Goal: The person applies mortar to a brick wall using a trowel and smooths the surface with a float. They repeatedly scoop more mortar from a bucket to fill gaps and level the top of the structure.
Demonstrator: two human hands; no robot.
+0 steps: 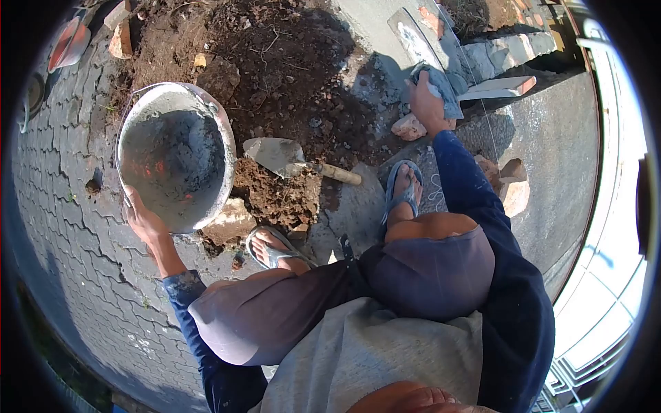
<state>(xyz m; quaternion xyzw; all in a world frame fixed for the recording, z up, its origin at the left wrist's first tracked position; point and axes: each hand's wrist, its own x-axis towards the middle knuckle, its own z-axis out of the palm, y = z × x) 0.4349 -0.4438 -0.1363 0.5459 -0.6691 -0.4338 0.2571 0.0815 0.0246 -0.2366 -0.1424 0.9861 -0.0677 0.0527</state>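
My left hand [143,221] is closed on the near left rim of a white bucket [226,141]. Wet grey mortar [186,151] lies inside it, and the bucket tilts toward me. At the upper right, my right hand [428,103] grips a long, flat, mortar-smeared plastering float [449,93] over the grey mortar surface. My fingers partly hide its handle. Between my hands a pointed trowel [275,155] with a wooden handle rests on the soil, held by neither hand. A broken brick piece [409,127] sits just below my right hand.
Loose brown soil [275,69] fills the middle, with paving blocks [76,206] at left. A taut string [487,124] runs past my right hand. A white-edged strip [499,88] and brick chunks [515,189] lie to the right. My sandalled feet [406,186] stand near the trowel.
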